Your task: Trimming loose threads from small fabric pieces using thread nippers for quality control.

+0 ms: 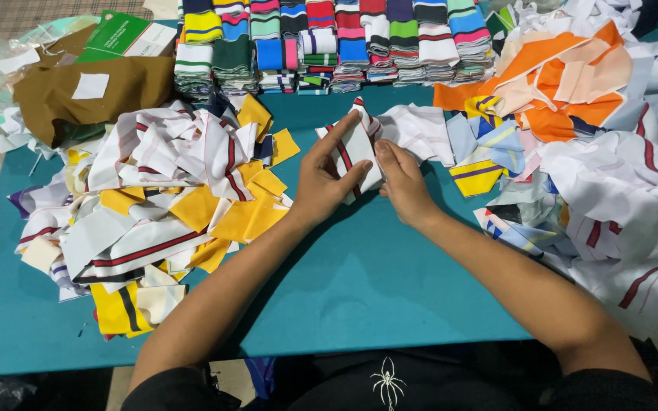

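My left hand and my right hand meet over the middle of a teal table. Together they hold a small white fabric piece with a red and dark stripe, folded, just above the tabletop. The left fingers lie along its left edge, the right fingers press its lower right corner. A second white piece lies flat just behind it.
A heap of white, yellow and striped fabric scraps lies at the left. Another heap in white, orange and blue fills the right. Stacks of folded striped knit bands line the back edge. Brown cloth and a green card sit back left.
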